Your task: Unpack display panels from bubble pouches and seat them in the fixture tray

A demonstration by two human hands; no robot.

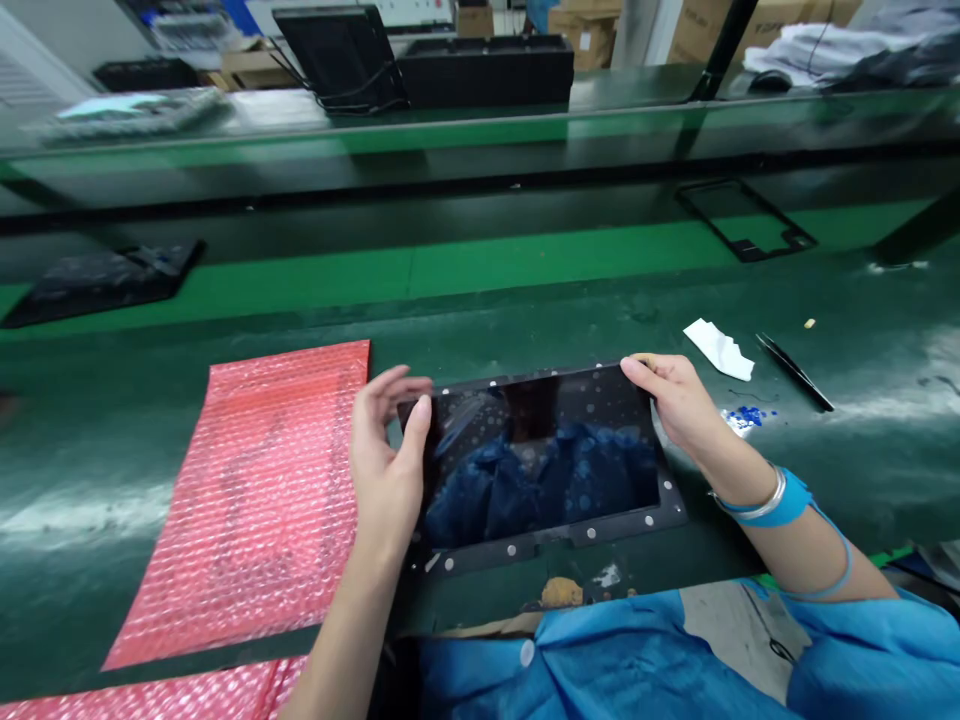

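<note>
A flat black display panel (540, 460) with a glossy, spotted screen and pale round dots along its dark border is tilted up in front of me. My left hand (388, 450) grips its left edge, thumb on the front face and fingers behind. At the upper right corner, my right hand (671, 400) pinches the panel between thumb and fingers. A blue wrist strap (784, 500) circles my right wrist. Left of the panel lies a pink bubble-wrap bag (262, 480) with something dark faintly visible through it.
Tweezers (795, 372), a torn white paper piece (718, 350) and small blue bits (748, 415) lie to the right. A black frame (742, 220) rests farther back. At left is a dark flat panel (105, 285). Black equipment (484, 72) stands on the rear shelf.
</note>
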